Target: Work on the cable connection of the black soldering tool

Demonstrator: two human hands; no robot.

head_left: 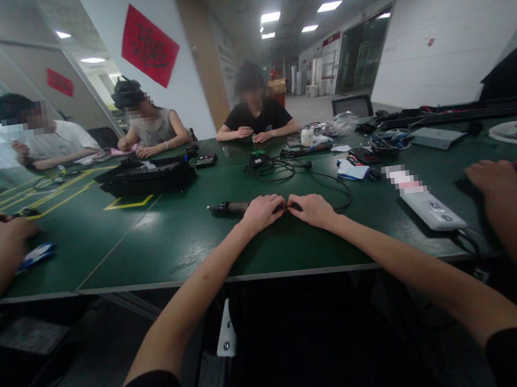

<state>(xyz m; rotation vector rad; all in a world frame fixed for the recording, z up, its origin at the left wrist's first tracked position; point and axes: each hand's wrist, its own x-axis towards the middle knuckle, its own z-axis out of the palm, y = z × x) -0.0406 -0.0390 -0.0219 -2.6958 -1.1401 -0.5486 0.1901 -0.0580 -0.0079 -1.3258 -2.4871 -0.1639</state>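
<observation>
An electric screwdriver with a dark cylindrical body lies on the green table, its bit end pointing left. My left hand is closed around the rear part of it and covers that end. Close beside, my right hand pinches with thumb and fingers at the tail of the tool. A black cord comes out from behind the right hand and curves up the table. Fingertips of both hands nearly meet, and the exact joint between cord and tool is hidden by them.
A black tray stands at the back left. Ahead lie coiled cables and a blue-white packet. A white power bank-like device sits at right. Other people work around the table, with a co-worker's arms at each side.
</observation>
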